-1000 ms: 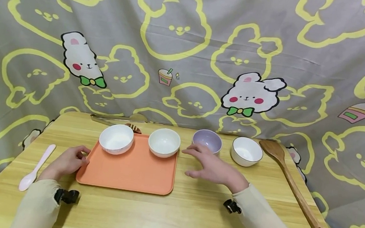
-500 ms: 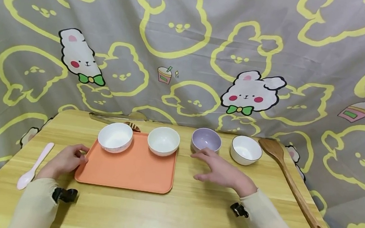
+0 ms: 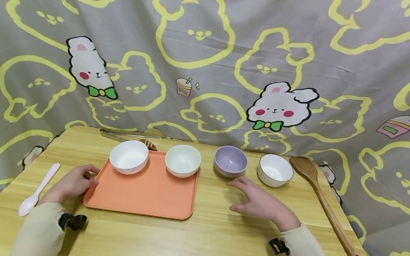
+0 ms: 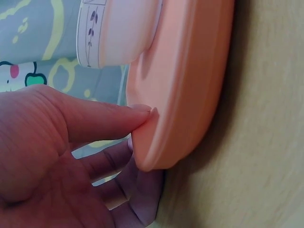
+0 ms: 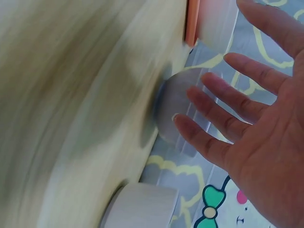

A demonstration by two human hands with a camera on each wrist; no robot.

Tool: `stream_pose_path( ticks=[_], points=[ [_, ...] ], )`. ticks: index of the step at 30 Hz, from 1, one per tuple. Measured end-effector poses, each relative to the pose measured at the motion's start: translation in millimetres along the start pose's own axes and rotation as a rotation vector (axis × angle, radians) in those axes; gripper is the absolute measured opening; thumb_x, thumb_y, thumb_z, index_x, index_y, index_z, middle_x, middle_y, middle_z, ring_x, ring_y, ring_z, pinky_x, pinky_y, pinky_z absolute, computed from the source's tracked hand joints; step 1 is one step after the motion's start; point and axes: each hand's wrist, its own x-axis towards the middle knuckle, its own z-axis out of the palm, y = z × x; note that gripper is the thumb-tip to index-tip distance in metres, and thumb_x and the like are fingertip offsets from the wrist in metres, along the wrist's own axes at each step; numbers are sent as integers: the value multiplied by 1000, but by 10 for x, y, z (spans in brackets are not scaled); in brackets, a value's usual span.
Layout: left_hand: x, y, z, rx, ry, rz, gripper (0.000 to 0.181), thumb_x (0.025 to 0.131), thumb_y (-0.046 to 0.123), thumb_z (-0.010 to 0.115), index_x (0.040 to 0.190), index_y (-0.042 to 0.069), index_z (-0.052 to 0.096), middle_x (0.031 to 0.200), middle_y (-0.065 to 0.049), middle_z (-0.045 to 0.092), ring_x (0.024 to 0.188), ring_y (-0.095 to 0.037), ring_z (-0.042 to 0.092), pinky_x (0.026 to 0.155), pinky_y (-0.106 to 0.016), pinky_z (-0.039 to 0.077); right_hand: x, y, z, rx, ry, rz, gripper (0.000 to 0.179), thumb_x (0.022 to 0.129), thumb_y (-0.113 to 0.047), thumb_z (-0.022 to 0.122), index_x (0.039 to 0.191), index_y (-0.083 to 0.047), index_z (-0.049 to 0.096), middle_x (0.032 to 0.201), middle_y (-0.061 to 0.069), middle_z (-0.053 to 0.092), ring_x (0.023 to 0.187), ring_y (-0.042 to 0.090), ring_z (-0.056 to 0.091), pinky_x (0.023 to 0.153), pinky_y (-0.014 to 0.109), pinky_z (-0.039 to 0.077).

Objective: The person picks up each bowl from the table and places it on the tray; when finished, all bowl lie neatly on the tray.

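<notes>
While the left hand [image 3: 74, 181] pinches the tray [image 3: 140, 198], bowls [image 3: 129, 158] sit inside.

Your tray [image 3: 139, 196]: orange | leaf-sprigged bowl [image 4: 118, 33]: white | dark-rimmed bowl [image 3: 275, 172]: white | purple bowl [image 3: 230, 161] | spoon [image 3: 39, 190]: pale pink | spatula [image 3: 327, 205]: brown | desk [image 3: 197, 251]: yellowish, wood-grained | your sleeves [image 3: 37, 231]: beige | curtain [image 3: 134, 18]: grey, yellow animal outlines

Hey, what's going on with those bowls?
A person's left hand pinches the edge of a flat orange rectangular tray. A round white patterned bowl and a round pale greenish bowl sit on it. The right hand, holding nothing, is near a round purple bowl on the light woodgrain table. A round white dark-rimmed bowl stands beside that one.
</notes>
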Motion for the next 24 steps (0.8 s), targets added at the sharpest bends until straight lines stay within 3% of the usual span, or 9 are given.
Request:
stream_pose_path(
  ticks=[11,24],
  points=[
    [0,-5,-15,-5,-8,11,32,90,2,58,119,-12,54,88,-14,59,76,-26,56,65,-36,46,-188,131,51,27,14,44,63,84,-28,78,137,-5,54,132,8,51,121,27,50,101,49,38],
    [-5,28,7,-19,-15,4,32,91,2,57,120,-12,52,89,-14,58,77,-26,56,65,-37,47,-506,357,-63,72,83,169,65,84,-30,77,138,-4,52,142,23,42,129,43,41,102,59,32]
  ],
)
